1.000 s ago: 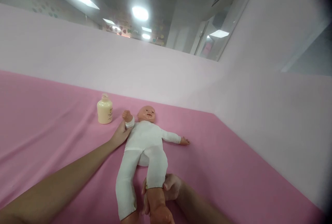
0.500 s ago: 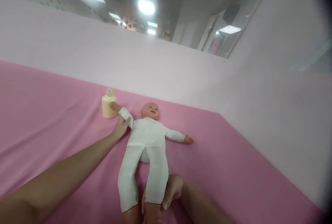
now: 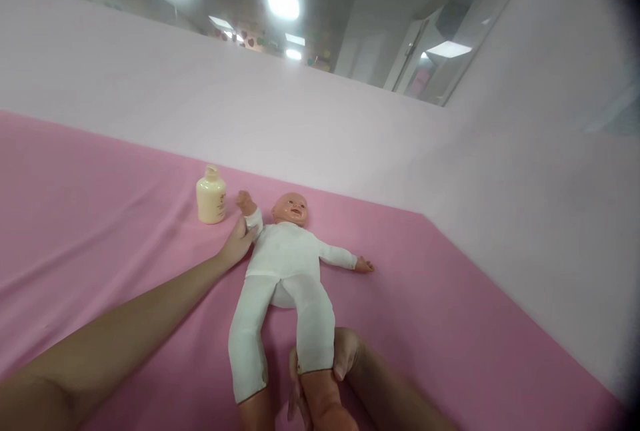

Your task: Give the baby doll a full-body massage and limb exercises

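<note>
A baby doll [image 3: 285,251] with a white cloth body lies on its back, its head toward the wall. My left hand [image 3: 239,241] grips the doll's arm on the left side, which is bent upward at the elbow. My right hand [image 3: 345,354] is wrapped round the doll's lower leg on the right, fingers showing on the inner side and thumb on the outer side. The doll's other arm stretches out to the right, untouched. A cream pump bottle [image 3: 212,199] stands upright just left of the doll's raised hand, apart from it.
Pink cloth [image 3: 125,218] covers the surface and has some creases at the left. A pale wall [image 3: 320,124] rises behind and to the right. Above it, a window [image 3: 325,11] shows ceiling lights.
The doll's left-side arm has swung up and right, away from the bottle, with my left hand on it. My right hand has raised the doll's leg slightly and shifted it right.
</note>
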Available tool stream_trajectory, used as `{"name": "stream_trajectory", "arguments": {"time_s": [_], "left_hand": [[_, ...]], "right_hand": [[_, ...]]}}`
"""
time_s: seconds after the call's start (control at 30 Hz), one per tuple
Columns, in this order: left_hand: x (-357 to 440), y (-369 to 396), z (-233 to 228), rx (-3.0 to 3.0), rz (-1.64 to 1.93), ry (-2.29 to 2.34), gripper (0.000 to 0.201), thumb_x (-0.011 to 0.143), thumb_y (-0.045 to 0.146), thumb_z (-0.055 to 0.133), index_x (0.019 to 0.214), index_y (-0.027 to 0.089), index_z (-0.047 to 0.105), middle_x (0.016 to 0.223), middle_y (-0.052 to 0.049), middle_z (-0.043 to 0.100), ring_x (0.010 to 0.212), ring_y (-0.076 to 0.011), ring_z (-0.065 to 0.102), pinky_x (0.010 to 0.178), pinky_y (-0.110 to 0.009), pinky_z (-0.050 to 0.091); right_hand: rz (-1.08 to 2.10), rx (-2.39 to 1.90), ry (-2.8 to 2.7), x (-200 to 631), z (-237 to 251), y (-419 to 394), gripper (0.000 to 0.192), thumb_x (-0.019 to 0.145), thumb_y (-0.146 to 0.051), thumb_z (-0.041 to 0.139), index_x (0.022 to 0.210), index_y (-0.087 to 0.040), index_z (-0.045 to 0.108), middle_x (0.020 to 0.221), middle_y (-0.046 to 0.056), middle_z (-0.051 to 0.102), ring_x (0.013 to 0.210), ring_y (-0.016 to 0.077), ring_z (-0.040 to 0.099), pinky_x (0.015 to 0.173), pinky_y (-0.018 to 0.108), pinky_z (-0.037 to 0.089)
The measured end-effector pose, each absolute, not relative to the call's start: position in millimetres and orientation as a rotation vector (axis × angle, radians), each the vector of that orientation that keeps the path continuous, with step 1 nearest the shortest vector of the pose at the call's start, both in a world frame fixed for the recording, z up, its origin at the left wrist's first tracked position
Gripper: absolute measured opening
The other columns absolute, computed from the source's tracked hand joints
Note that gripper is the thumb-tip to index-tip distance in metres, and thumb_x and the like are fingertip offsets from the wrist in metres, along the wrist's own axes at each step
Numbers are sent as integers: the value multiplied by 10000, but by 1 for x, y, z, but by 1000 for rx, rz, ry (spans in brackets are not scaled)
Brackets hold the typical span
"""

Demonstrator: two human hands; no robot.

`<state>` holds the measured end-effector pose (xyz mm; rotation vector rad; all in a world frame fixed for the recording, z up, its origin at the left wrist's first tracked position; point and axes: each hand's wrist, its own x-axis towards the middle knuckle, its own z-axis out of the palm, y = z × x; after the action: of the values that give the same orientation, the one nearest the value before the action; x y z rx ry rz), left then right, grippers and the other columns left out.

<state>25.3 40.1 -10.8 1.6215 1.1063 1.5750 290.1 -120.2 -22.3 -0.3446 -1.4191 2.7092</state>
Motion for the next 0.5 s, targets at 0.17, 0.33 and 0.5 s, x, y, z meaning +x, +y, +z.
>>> {"name": "stream_trajectory", "arguments": {"time_s": [0.17, 0.33, 0.5], "left_hand": [[28, 28, 0, 2053, 1492, 1063, 337, 899, 298, 504, 1221, 225, 576, 1202, -94, 579, 1168, -263, 509, 1062, -450, 369], [28, 23, 3, 2376, 1355, 1005, 425, 895, 166, 413, 1258, 253, 615, 1261, -102, 538, 1204, -260, 471, 1076, -458, 347], [28, 25, 0, 2433, 1285, 1033, 483, 865, 129, 415, 1280, 277, 613, 1266, -98, 543, 1220, -270, 462, 1085, -480, 339]], "right_hand": [[2639, 339, -1223, 282, -22, -121, 612, 547, -638, 706, 871, -123, 634, 687, 79, 698, 612, 190, 621, 741, 375, 499], [2335, -158, -955, 273, 13, -122, 567, 755, -724, 500, 800, -164, 573, 542, -43, 505, 509, 108, 387, 779, 354, 445], [2222, -485, -749, 269, 32, -117, 617, 827, -731, 398, 751, -149, 591, 522, -52, 379, 553, 113, 335, 782, 332, 415]]}}
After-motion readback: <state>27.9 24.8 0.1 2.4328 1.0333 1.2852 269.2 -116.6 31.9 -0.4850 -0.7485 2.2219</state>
